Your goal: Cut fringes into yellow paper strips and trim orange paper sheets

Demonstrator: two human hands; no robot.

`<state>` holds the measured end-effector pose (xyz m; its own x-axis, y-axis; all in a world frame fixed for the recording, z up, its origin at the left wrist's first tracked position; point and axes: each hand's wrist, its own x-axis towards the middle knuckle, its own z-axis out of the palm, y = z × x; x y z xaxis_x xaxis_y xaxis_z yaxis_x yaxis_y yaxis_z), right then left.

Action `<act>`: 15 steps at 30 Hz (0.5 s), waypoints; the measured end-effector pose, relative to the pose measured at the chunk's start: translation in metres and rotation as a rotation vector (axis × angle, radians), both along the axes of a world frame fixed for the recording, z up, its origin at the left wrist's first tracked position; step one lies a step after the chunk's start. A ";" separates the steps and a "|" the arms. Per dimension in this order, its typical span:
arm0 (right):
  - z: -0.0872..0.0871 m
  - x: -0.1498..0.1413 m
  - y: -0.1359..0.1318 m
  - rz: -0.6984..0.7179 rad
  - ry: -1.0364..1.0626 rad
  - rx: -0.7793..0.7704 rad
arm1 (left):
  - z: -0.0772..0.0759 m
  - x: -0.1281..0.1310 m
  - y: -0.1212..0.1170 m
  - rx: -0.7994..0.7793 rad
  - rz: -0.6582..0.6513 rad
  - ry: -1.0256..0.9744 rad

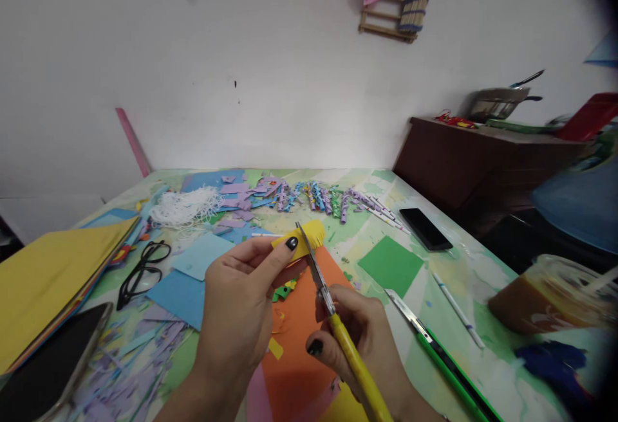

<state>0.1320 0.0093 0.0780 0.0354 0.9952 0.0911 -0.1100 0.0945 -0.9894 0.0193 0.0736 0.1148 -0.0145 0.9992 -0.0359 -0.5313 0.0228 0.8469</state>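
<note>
My left hand pinches a small piece of yellow paper between thumb and fingers; its right end is cut into a fringe. In my right hand is a pair of scissors with yellow handles. The scissor blades lie across the yellow paper beside the fringed end, close to my left thumb. Below both hands lies a sheet of orange paper, with small green and yellow scraps near its left side. The fingers behind the yellow paper are partly hidden.
A green box cutter, green paper square and black phone lie right. A drink cup stands far right. Glasses, another phone and yellow sheets are left. Curled paper sticks and white string lie behind.
</note>
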 end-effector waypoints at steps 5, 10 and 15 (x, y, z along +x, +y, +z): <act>-0.004 0.002 0.000 0.063 0.034 -0.022 | 0.000 0.000 0.001 -0.013 0.003 -0.013; -0.008 0.004 0.000 0.111 0.003 -0.018 | 0.000 0.000 0.002 -0.028 0.002 -0.014; -0.008 0.005 0.001 0.113 -0.025 -0.004 | -0.001 -0.001 0.001 -0.027 0.025 0.002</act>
<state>0.1371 0.0102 0.0696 -0.0789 0.9931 0.0862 -0.0950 0.0786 -0.9924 0.0187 0.0747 0.1141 -0.0394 0.9973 -0.0626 -0.5305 0.0322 0.8471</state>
